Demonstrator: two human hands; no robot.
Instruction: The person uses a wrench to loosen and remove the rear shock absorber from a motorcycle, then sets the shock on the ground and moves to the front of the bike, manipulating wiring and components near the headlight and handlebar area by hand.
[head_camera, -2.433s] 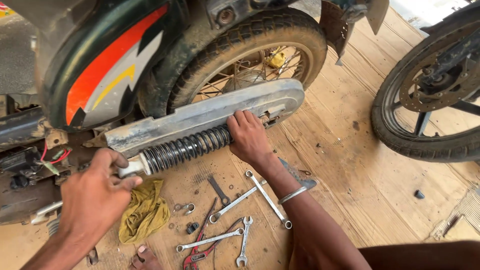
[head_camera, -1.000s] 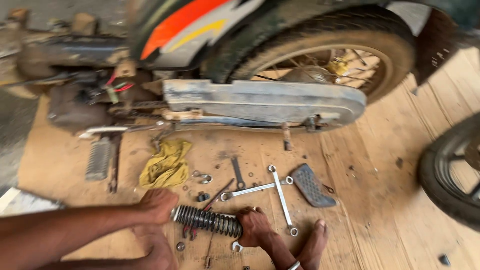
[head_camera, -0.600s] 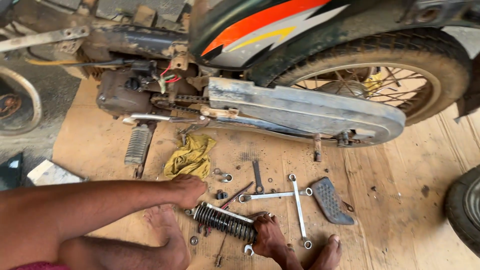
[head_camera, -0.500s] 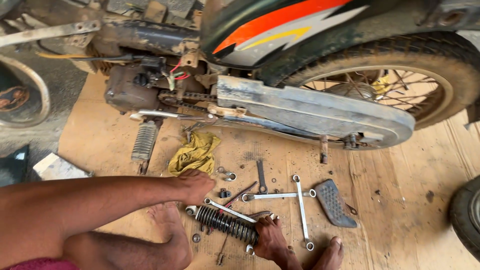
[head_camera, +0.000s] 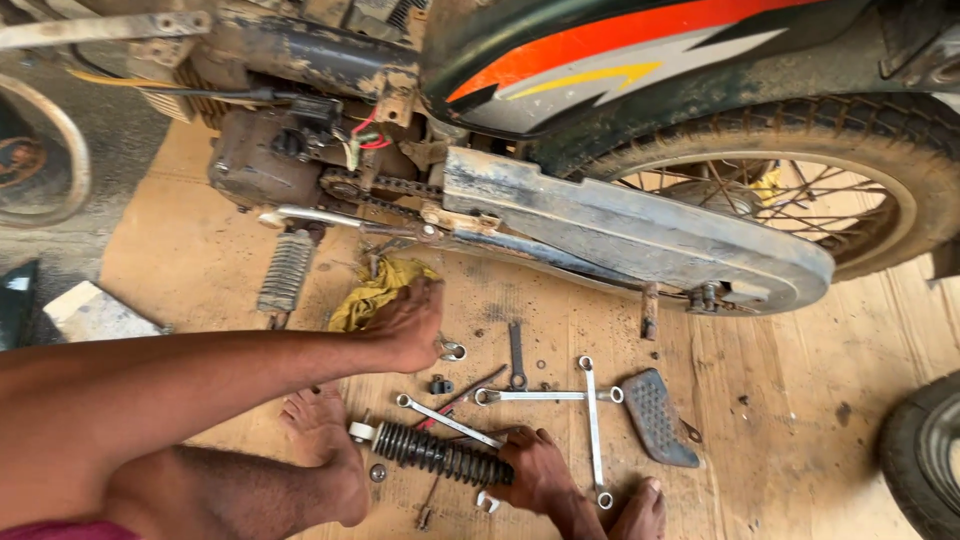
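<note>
motorcycle (head_camera: 640, 200), foot peg (head_camera: 660, 418), perhaps bolts (head_camera: 441, 384)

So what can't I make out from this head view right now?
- Left hand: its fingers face away, so whatever they touch near the yellow rag is hidden.
- Shock absorber: its right end is covered by the right hand.
- Small nuts and washers: too small to identify.

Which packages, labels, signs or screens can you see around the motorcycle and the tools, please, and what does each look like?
No packages, signs or screens show.
Decal stripe: on the motorcycle's dark side panel, top centre; long orange band with a yellow streak and a pale grey zigzag below it.
Flat pale slab: on the floor at far left; grey-white, angular; whether it is packaging cannot be told.
</note>
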